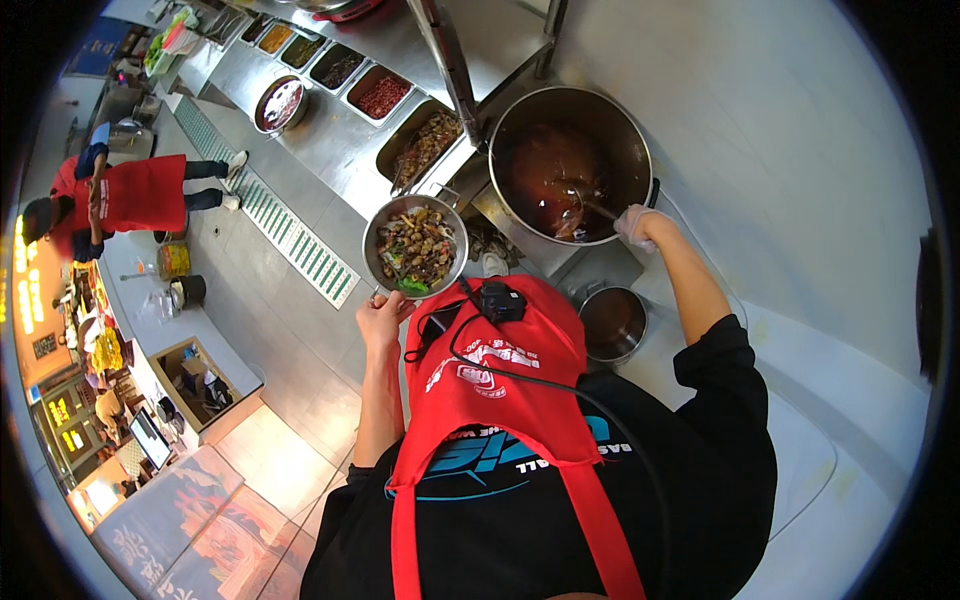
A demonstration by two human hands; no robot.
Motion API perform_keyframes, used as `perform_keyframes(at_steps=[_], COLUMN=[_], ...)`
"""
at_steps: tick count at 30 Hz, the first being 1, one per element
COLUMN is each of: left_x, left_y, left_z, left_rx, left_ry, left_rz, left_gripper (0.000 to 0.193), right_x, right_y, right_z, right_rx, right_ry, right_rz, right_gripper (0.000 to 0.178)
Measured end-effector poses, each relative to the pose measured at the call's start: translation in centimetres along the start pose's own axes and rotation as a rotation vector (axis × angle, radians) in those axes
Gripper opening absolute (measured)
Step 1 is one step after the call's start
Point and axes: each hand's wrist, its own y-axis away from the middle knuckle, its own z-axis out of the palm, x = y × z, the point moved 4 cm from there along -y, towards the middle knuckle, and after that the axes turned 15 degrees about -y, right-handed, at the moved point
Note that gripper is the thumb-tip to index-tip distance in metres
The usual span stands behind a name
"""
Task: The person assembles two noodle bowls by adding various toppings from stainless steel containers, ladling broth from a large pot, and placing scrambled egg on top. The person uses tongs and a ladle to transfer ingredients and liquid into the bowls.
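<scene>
In the head view, the left hand (383, 320) grips one round silver metal bowl (371, 245) of mixed food by its near edge; the gloved right hand (638, 227) grips one metal ladle (601, 209) dipped in one large round metal pot (575, 108); beyond the left hand, at least six rectangular metal trays (360, 110) line the steel table (345, 145).

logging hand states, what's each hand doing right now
Left hand: closed, holding a food-filled metal bowl.
Right hand: closed, holding a ladle dipped in the stockpot.
</scene>
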Motion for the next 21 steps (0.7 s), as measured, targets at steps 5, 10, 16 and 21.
perform_keyframes(at_steps=[5, 10, 16, 21], left_x=[-0.8, -1.4, -0.3, 3.2], left_y=[-0.2, -0.1, 0.6, 1.8], left_z=[-0.2, -0.2, 0.3, 1.5], left_rx=[0.003, 0.000, -0.055, -0.134], left_ry=[-0.012, -0.015, 0.003, -0.008], left_rz=[-0.007, -0.022, -0.031, -0.006], left_gripper=[0.035, 0.038, 0.041, 0.040], right_x=[1.0, 1.0, -2.2, -5.2], right_y=[-0.6, -0.3, 4.8, 12.2], right_z=[0.6, 2.5, 4.3, 4.7], right_rx=[-0.001, 0.065, 0.145, 0.208], right_ry=[-0.867, -1.190, -1.472, -1.627], right_rz=[0.147, 0.071, 0.086, 0.082], right_gripper=[0.044, 0.052, 0.061, 0.066])
